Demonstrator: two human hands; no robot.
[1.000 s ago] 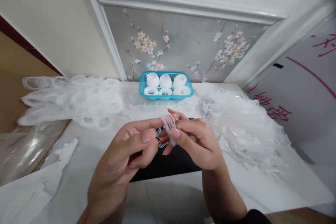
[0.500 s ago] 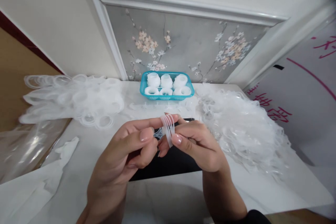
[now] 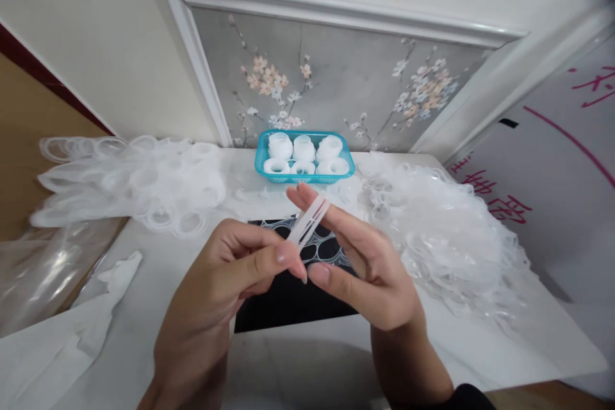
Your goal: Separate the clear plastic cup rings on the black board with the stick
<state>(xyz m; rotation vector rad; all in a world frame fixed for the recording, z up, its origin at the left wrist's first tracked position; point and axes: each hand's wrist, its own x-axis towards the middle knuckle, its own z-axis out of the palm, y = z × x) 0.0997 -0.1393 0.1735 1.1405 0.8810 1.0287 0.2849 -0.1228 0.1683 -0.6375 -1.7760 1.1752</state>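
My left hand pinches the lower end of a small bundle of thin clear plastic rings between thumb and forefinger. My right hand has its fingers stretched out with the rings looped round them, pulled taut towards the left hand. Both hands hover above a black mat on the white table. A turquoise basket with several rolled white ring bundles stands at the back of the table.
Large heaps of loose clear rings lie on the left and on the right. A crumpled clear plastic bag hangs over the left edge. A flower-painted panel leans against the wall behind the basket.
My right fingers have straightened and stretched the rings out long. My left hand has slid down and now pinches the bundle's lower end. More of the black mat shows.
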